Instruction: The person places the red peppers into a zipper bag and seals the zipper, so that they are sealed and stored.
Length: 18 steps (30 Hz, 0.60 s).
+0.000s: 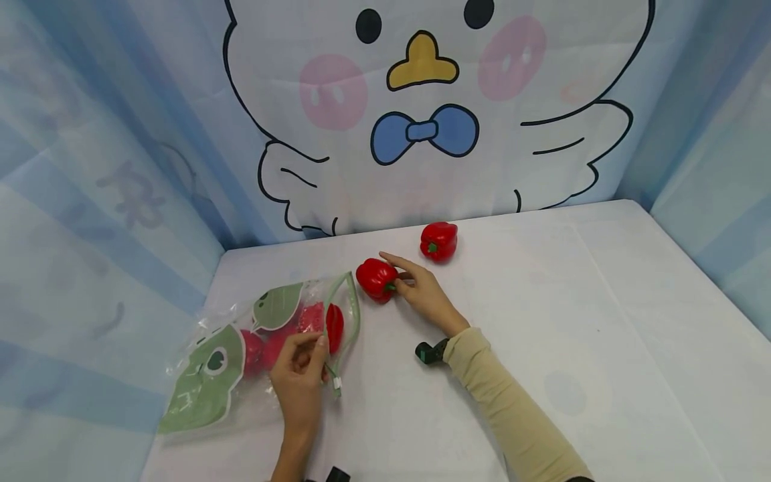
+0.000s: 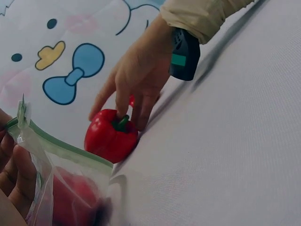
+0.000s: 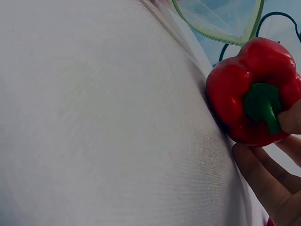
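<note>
Bag at lower left is pinched by the left hand; near centre, the nearer red pepper is touched by the right hand, whether gripped cannot be told. Its body, not its stem, is best grasped.

My head camera looks forward and down from well back, taking in my left hand, my right hand, the tabletop and the cartoon backdrop. The left wrist camera looks, tilted and low, past the clear bag toward my right hand — the right wrist camera sits closest, aslant, at the nearer red pepper. All three share that pepper and the bag's rim.
</note>
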Each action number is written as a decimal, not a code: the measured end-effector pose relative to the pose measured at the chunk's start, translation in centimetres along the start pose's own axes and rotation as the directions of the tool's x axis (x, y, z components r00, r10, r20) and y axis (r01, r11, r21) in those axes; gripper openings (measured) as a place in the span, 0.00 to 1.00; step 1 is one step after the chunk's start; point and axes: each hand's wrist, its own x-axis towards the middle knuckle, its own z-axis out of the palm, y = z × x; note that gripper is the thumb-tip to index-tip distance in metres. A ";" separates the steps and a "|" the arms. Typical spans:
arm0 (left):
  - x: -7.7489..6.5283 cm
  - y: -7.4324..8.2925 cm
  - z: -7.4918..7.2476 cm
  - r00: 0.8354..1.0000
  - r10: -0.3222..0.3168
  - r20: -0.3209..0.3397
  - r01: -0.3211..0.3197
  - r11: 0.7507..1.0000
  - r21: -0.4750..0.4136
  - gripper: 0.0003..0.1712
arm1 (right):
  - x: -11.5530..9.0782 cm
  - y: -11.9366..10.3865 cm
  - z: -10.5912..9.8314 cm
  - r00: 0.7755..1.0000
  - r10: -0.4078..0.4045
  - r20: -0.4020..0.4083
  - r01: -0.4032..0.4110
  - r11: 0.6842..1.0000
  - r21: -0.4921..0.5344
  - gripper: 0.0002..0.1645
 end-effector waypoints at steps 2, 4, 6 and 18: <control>0.0 0.0 0.0 1.000 -0.003 0.000 0.003 1.000 -0.005 0.07 | -0.1 -0.1 0.0 1.000 -0.002 0.000 0.002 1.000 -0.003 0.36; 0.0 0.0 0.0 1.000 -0.001 0.000 0.001 1.000 -0.009 0.07 | -0.1 -0.2 0.1 1.000 -0.028 0.000 0.028 0.999 -0.025 0.35; 0.0 0.0 0.0 1.000 -0.001 0.000 0.001 1.000 -0.011 0.06 | 0.0 -0.4 0.1 0.997 -0.074 0.004 0.074 0.995 -0.072 0.35; 0.0 0.0 0.1 1.000 0.004 0.003 -0.004 1.000 -0.004 0.06 | -0.2 -1.6 0.3 0.977 -0.210 0.043 0.211 0.915 -0.343 0.32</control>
